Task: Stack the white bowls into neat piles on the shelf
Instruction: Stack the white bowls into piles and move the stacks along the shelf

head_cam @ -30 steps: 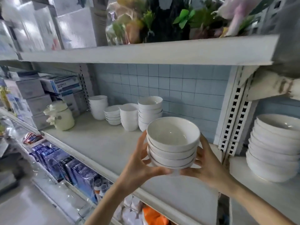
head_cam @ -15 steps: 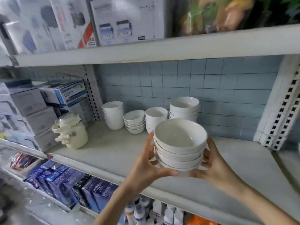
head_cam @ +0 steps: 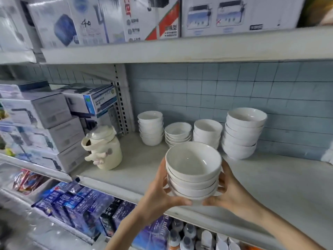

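Light's flat, cool, diffuse, fairly bright on my feed. Soft shade under the white upper shelf board (head_cam: 180, 49) dims the pale blue tiled back wall (head_cam: 234, 83). Small glare spot inside the held stack of glossy white ceramic bowls (head_cam: 193, 170). Printed cardboard boxes (head_cam: 93, 20) up top and blue packets (head_cam: 77, 204) lower left are smeared. Fisheye bends shelf edges.

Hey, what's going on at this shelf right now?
A person holds a stack of white bowls between the left hand and the right hand, fingers curled round its sides, over the front of the shelf. It does not look set down yet. Four other bowl piles stand at the back by the blue tiled wall, with a cream jar to their left.
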The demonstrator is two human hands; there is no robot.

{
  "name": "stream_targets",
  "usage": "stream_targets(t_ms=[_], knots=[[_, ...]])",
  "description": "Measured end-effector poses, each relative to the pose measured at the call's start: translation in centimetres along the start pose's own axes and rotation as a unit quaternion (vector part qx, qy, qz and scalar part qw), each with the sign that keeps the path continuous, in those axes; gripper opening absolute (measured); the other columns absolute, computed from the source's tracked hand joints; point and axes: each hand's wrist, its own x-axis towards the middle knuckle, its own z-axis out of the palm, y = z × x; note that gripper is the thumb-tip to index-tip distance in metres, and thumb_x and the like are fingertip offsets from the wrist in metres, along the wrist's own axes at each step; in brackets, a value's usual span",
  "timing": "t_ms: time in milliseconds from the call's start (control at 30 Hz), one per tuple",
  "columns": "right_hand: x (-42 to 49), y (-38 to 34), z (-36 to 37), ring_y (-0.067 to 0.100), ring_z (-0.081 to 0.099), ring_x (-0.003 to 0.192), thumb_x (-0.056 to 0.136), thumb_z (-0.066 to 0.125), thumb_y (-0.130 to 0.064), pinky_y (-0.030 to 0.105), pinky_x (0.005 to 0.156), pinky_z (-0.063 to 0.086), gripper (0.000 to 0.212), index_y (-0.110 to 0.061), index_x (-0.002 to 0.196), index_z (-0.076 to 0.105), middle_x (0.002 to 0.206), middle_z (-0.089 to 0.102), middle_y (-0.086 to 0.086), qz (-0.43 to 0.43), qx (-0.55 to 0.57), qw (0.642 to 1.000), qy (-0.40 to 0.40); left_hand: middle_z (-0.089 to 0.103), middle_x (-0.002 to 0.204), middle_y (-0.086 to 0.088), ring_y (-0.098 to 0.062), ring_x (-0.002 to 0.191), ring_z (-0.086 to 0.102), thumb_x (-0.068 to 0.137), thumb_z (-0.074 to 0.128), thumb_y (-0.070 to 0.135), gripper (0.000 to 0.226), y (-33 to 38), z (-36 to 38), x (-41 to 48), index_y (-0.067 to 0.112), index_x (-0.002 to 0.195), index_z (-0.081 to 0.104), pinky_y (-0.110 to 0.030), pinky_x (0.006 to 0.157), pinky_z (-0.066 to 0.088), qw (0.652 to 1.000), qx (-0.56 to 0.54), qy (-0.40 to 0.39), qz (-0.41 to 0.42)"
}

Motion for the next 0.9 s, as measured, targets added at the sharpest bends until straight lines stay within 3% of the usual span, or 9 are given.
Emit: stream_targets(t_ms=[167, 300, 467, 567, 667, 800, 900], knots=[[5.3, 1.3, 2.3, -0.004, 0.051, 0.118, 0.058, 0.086, -0.011, 0.018, 0.089, 0.047, 0.121, -0.047, 0.138, 0.003, 0.130, 0.051, -0.019, 0.023, -0.004, 0.999, -0.028, 0.048, 0.135, 0.021, -0.005, 0.126, 0.047, 0.053, 0.090, 0.024, 0.120, -3.4, -4.1, 1.9, 0.036, 0.145, 0.013, -0.033, 0.104, 0.043, 1.000, -0.007, 0.006, -0.021], [10.4, 2.5, 3.8, -0.008, 0.049, 0.116, 0.058, 0.086, -0.006, 0.016, 0.087, 0.046, 0.118, -0.046, 0.135, 0.007, 0.134, 0.041, -0.022, 0.026, -0.020, 0.998, -0.049, 0.047, 0.138, 0.019, -0.005, 0.129, 0.045, 0.053, 0.092, 0.024, 0.123, -6.3, -7.3, 4.5, 0.039, 0.145, 0.011, -0.028, 0.104, 0.042, 0.999, -0.009, 0.021, -0.027], [16.0, 2.8, 4.9, -0.003, 0.043, 0.126, 0.053, 0.090, -0.019, 0.018, 0.094, 0.044, 0.123, -0.035, 0.143, 0.007, 0.139, 0.040, -0.022, 0.033, -0.048, 0.995, -0.076, 0.049, 0.137, 0.017, -0.003, 0.126, 0.047, 0.050, 0.091, 0.025, 0.120, -8.4, -10.3, 7.5, 0.040, 0.142, 0.015, -0.019, 0.098, 0.043, 0.998, -0.006, 0.050, -0.043], [19.0, 2.8, 5.3, -0.005, 0.042, 0.126, 0.057, 0.087, -0.001, 0.016, 0.093, 0.044, 0.122, -0.025, 0.146, 0.006, 0.143, 0.037, -0.015, 0.025, -0.061, 0.995, -0.078, 0.051, 0.134, 0.021, -0.002, 0.127, 0.047, 0.051, 0.091, 0.024, 0.115, -9.5, -12.0, 9.3, 0.035, 0.141, 0.021, -0.029, 0.104, 0.043, 0.997, 0.003, 0.062, -0.040], [20.7, 3.0, 5.6, -0.011, 0.041, 0.123, 0.059, 0.085, 0.001, 0.010, 0.090, 0.042, 0.124, -0.024, 0.146, 0.000, 0.144, 0.033, -0.012, 0.032, -0.071, 0.994, -0.082, 0.052, 0.134, 0.018, -0.006, 0.128, 0.047, 0.048, 0.093, 0.033, 0.119, -10.3, -13.2, 10.4, 0.038, 0.142, 0.020, -0.049, 0.102, 0.044, 0.997, -0.005, 0.059, -0.055], [21.6, 2.9, 5.6, -0.022, 0.038, 0.117, 0.059, 0.083, 0.000, 0.004, 0.085, 0.040, 0.123, -0.020, 0.145, -0.002, 0.141, 0.030, -0.016, 0.040, -0.078, 0.993, -0.082, 0.050, 0.132, 0.025, -0.002, 0.129, 0.044, 0.051, 0.092, 0.029, 0.115, -11.0, -13.8, 11.1, 0.041, 0.139, 0.019, -0.048, 0.101, 0.046, 0.998, -0.008, 0.032, -0.061], [21.7, 3.1, 5.8, -0.018, 0.038, 0.121, 0.059, 0.083, -0.007, 0.007, 0.088, 0.041, 0.122, -0.024, 0.145, -0.003, 0.142, 0.030, -0.017, 0.041, -0.077, 0.993, -0.074, 0.045, 0.135, 0.027, 0.001, 0.131, 0.039, 0.053, 0.091, 0.031, 0.116, -11.2, -14.1, 11.4, 0.038, 0.141, 0.016, -0.046, 0.104, 0.043, 0.998, 0.003, 0.019, -0.052]])
